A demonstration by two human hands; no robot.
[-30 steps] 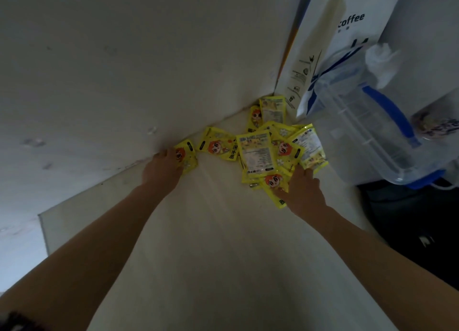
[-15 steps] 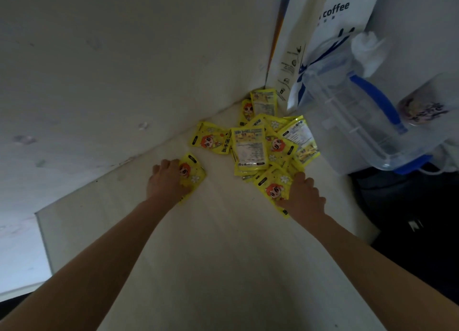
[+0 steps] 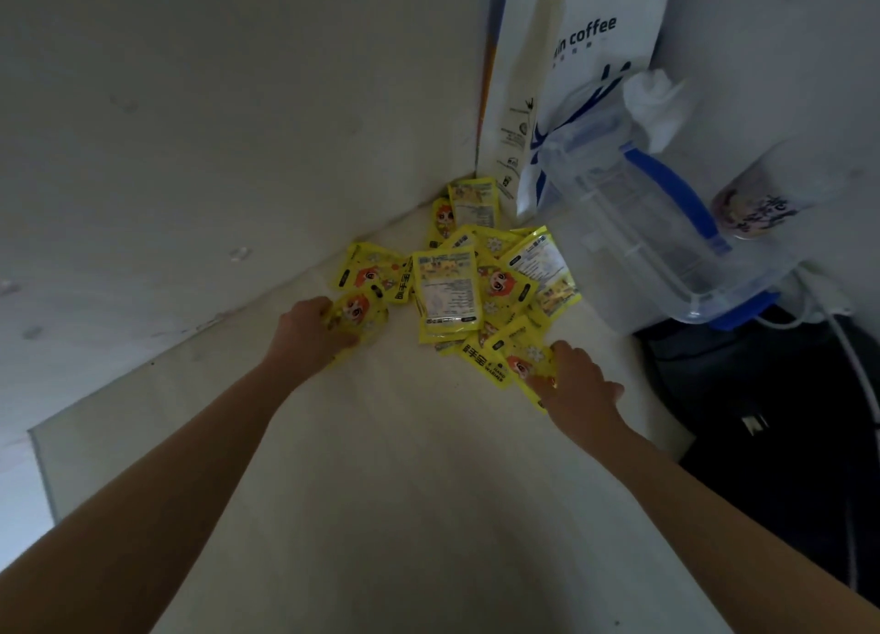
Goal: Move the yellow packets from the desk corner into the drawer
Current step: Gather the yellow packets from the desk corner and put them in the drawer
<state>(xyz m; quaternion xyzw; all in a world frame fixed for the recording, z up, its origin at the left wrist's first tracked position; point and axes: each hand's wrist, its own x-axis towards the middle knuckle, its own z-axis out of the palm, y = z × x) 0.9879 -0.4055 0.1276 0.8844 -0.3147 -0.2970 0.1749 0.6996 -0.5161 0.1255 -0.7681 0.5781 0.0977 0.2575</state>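
Several yellow packets [image 3: 447, 290] with a red-haired cartoon figure lie heaped in the corner of the pale desk [image 3: 405, 490], against the wall. My left hand [image 3: 307, 329] is closed on one yellow packet [image 3: 357, 312] at the left edge of the heap. My right hand [image 3: 578, 386] grips another yellow packet [image 3: 526, 362] at the heap's near right edge. No drawer is in view.
A white paper coffee bag [image 3: 571, 76] stands in the corner behind the heap. A clear plastic box with blue handle [image 3: 633, 233] sits to the right, a printed cup [image 3: 752, 210] beside it. White cables [image 3: 852, 362] and a dark area lie past the desk's right edge.
My left hand pulled a packet away from the wall, then carried it toward the heap. My right hand drew a packet back from the heap's near side.
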